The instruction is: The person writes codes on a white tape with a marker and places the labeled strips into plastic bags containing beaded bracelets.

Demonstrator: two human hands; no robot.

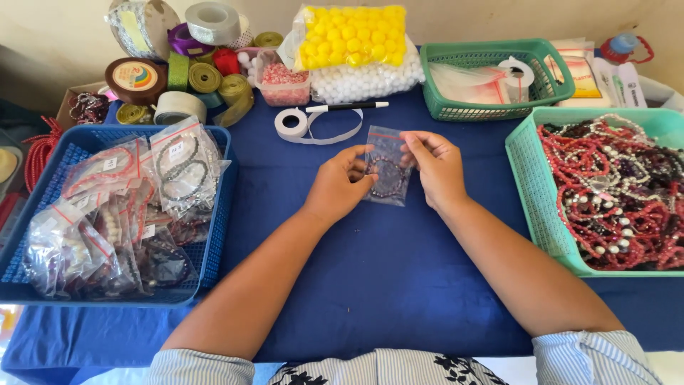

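A small clear zip bag [387, 171] with a dark beaded bracelet inside is held above the blue tablecloth [385, 271] at the centre. My left hand [338, 187] pinches the bag's left edge and my right hand [436, 167] grips its right side near the top. Both forearms reach in from the bottom of the view.
A blue basket [214, 242] at the left holds several bagged bracelets. A teal basket [531, 207] at the right is full of loose red, purple and silver beaded strands. At the back lie ribbon rolls [206, 75], a white tape roll [291, 121], bags of yellow and white balls [353, 36], and a green basket [491, 110].
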